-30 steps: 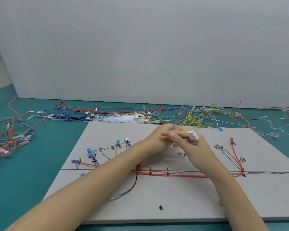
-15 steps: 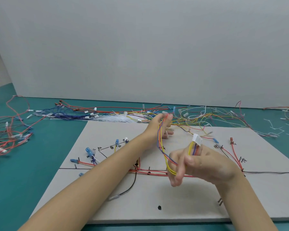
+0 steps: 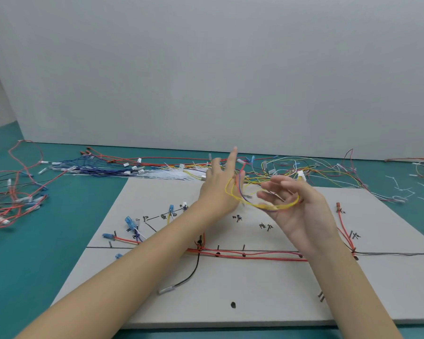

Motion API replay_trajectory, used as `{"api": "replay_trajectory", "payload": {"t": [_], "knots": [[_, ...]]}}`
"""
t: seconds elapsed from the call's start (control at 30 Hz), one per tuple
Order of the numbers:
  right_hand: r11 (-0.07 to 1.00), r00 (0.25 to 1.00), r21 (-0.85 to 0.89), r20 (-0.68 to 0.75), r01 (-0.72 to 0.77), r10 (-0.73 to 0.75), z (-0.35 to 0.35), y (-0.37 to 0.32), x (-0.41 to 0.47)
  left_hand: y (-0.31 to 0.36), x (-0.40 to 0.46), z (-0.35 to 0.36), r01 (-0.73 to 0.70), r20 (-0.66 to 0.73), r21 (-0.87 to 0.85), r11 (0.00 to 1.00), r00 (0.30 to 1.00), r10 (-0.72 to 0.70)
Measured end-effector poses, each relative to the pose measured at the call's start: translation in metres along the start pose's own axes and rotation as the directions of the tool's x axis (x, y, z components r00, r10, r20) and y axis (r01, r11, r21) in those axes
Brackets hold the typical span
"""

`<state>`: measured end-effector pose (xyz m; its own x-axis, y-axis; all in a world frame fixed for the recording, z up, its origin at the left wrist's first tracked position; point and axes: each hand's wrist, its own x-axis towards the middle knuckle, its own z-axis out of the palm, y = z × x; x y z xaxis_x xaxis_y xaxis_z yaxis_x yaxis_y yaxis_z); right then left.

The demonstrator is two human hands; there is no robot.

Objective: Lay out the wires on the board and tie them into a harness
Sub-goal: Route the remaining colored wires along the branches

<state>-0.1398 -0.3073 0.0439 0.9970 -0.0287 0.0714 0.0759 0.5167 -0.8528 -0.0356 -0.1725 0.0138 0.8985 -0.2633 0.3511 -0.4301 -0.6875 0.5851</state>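
Right hand (image 3: 301, 211), the nearer of the two, is raised palm-up above the board (image 3: 255, 289) with its fingers loosely spread; a small bundle of yellow, red and blue wires (image 3: 262, 204) drapes over those fingers in a sagging loop, and whether the thumb pins it cannot be told from this view. A white connector (image 3: 301, 175) at one end of the bundle stands just past the right fingertips, at about twelve o'clock from the palm. From the right hand the loop runs toward nine to ten o'clock, so its long axis lies roughly left to right across the board, and it ends at the left hand (image 3: 220, 189), a little farther off. That hand has its index finger pointing up and away and the other fingers relaxed, with the wires caught against its thumb side; an actual pinch is not visible. Below both hands, red wires (image 3: 245, 255) already lie along the drawn line between pegs, at six o'clock from the loop. Judging by this, the next move turns on pulling the hands apart to straighten the loop, then lowering it toward that line. Beyond the board, at twelve o'clock, loose wires (image 3: 132, 167) lie heaped on the teal table (image 3: 47, 253).
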Motion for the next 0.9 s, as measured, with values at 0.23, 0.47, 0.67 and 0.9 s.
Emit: {"api": "replay_trajectory", "payload": {"t": [0.23,0.47,0.67,0.9], "knots": [[0.962,0.987,-0.226,-0.002,-0.155,0.158,0.001,0.011,0.002,-0.001,-0.004,0.002,-0.302,0.071,0.311,0.901,0.953,0.295],[0.759,0.993,-0.641,-0.08,-0.115,0.083,0.0,0.021,0.0,0.002,-0.006,0.012,-0.351,0.117,0.392,0.851,0.936,0.332],[0.73,0.998,-0.683,-0.055,-0.024,-0.019,0.002,0.024,0.001,-0.009,-0.009,0.007,-0.359,0.139,0.148,0.921,0.93,0.34],[0.735,0.995,-0.673,-0.025,-0.09,0.099,0.007,0.029,-0.001,-0.012,-0.006,0.012,-0.278,0.108,-0.112,0.954,0.951,0.29]]}}
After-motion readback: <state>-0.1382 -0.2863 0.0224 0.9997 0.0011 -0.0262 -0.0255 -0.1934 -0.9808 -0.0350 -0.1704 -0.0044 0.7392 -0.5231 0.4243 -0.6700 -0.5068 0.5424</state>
